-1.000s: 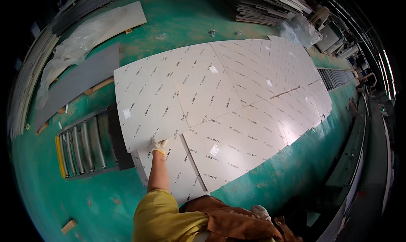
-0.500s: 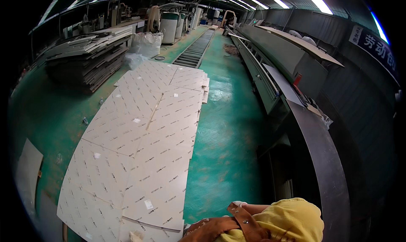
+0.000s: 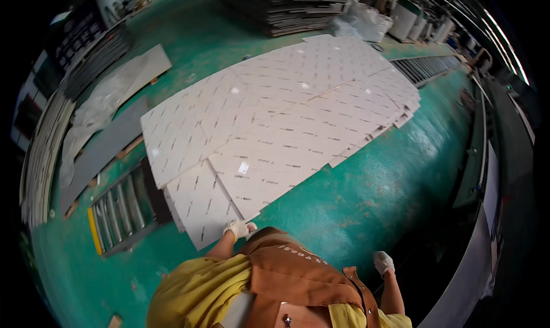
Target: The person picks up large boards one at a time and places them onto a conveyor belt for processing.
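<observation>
Large off-white panels (image 3: pixel 269 121) with rows of small printed marks lie spread in an overlapping layer to the left and ahead of me. My left hand (image 3: pixel 239 229), in a white glove, is at the near edge of the closest panel (image 3: pixel 200 205), its fingers curled at the edge. My right hand (image 3: pixel 384 263), also gloved, hangs out to my right over the green floor with nothing visible in it, fingers loosely extended. Small white labels (image 3: pixel 243 167) dot the panels. A brown apron (image 3: pixel 303 270) over yellow sleeves covers my front.
At left stand a roller conveyor section (image 3: pixel 121 213), a grey board (image 3: pixel 106 150) and stacked boards (image 3: pixel 46 161). A dark pile of sheets (image 3: pixel 281 10) and a plastic bag (image 3: pixel 366 21) lie beyond. Another roller track (image 3: pixel 427 67) runs far right; a long machine bench (image 3: pixel 470 265) borders my right.
My view has swung left and down, bringing the left-side conveyor and boards into sight. Both gloved hands now show more fully, the left at the panel's near edge.
</observation>
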Demonstrator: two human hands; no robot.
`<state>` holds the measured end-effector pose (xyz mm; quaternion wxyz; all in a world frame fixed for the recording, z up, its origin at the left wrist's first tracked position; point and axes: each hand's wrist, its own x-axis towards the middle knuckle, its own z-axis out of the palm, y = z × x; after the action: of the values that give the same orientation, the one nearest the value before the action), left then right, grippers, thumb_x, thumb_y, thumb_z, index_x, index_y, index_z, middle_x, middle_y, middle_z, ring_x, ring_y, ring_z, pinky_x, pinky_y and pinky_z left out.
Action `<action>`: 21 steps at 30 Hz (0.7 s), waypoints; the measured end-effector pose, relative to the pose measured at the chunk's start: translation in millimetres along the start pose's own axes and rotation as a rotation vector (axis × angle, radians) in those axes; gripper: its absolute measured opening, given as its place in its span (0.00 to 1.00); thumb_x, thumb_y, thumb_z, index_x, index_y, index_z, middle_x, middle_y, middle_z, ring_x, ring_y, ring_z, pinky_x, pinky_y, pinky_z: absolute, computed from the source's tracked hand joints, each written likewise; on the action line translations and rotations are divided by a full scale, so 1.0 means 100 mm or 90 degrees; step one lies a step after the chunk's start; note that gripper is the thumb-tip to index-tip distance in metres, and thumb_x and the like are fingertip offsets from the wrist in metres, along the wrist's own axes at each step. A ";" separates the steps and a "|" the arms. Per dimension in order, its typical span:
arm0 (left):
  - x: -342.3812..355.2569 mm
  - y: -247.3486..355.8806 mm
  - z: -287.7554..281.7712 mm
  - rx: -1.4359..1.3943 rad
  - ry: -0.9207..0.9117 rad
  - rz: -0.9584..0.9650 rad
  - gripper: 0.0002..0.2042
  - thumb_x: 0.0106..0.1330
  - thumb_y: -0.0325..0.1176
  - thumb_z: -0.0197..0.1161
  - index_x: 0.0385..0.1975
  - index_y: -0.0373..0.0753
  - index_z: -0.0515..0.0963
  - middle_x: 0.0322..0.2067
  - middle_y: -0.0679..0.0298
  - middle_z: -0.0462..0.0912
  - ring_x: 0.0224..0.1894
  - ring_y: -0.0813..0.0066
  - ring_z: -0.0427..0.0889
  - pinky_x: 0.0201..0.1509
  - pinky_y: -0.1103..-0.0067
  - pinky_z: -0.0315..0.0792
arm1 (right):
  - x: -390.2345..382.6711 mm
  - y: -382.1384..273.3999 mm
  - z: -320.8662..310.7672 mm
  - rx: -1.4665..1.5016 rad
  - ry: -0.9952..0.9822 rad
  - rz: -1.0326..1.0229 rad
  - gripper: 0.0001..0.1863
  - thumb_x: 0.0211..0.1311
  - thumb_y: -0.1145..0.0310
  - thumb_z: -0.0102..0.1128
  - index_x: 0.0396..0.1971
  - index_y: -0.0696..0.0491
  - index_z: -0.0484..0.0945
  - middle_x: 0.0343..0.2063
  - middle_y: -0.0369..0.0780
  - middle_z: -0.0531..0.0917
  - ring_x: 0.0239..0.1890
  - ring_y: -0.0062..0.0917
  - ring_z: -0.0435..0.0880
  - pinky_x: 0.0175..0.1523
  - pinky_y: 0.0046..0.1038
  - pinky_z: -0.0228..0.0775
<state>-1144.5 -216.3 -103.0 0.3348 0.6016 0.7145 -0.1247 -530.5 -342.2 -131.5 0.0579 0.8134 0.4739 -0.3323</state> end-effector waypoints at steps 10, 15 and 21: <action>-0.74 0.42 1.53 0.541 -0.133 0.213 0.08 0.59 0.40 0.51 0.29 0.58 0.79 0.37 0.73 0.79 0.47 0.72 0.76 0.43 0.71 0.69 | -2.24 3.89 -1.73 -0.165 0.588 0.575 0.23 0.62 0.51 0.42 0.43 0.52 0.77 0.44 0.45 0.78 0.47 0.34 0.77 0.48 0.34 0.70; -0.98 1.15 2.31 0.103 -0.143 -0.013 0.14 0.68 0.43 0.40 0.43 0.55 0.74 0.51 0.62 0.74 0.55 0.66 0.71 0.51 0.74 0.66 | -2.86 4.43 -1.51 -0.053 0.563 0.753 0.24 0.62 0.49 0.39 0.45 0.49 0.76 0.47 0.43 0.77 0.49 0.35 0.76 0.51 0.37 0.68; -0.56 1.71 1.55 -1.033 -0.012 -0.385 0.15 0.67 0.42 0.39 0.49 0.49 0.68 0.48 0.52 0.74 0.49 0.53 0.74 0.47 0.56 0.70 | -3.01 5.03 -1.30 -0.039 0.594 0.796 0.25 0.62 0.47 0.38 0.46 0.48 0.76 0.48 0.41 0.77 0.49 0.36 0.76 0.51 0.39 0.68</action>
<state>-929.6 -308.3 -144.7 0.6191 -0.0401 0.7090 0.3353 -159.6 -782.9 37.4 0.0514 0.9831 -0.0883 0.1519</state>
